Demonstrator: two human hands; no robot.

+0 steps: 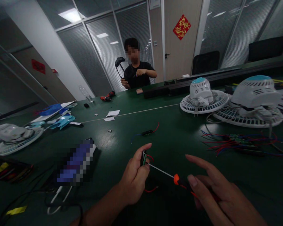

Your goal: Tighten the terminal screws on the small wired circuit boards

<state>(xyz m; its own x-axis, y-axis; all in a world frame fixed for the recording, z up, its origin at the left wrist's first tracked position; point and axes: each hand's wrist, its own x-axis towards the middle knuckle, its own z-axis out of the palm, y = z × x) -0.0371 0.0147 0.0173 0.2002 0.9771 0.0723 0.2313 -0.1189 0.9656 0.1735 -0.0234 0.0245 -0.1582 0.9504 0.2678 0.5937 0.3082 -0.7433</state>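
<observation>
Left hand [134, 177] pinches a small green circuit board [144, 158] above a dark-green tabletop [174, 138], right hand [215, 191] gripping an orange-and-black-handled steel screwdriver [176, 179]; unsupported, the board could twist under pressure, letting the screwdriver slip and gouge it

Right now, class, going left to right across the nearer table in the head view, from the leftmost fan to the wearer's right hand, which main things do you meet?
White fan → blurred screen → left hand with circuit board → screwdriver → right hand.

View from our head
We look forward and down across the table [169, 135], left hand [135, 179] and right hand [218, 193] close, door [180, 56] far.
</observation>
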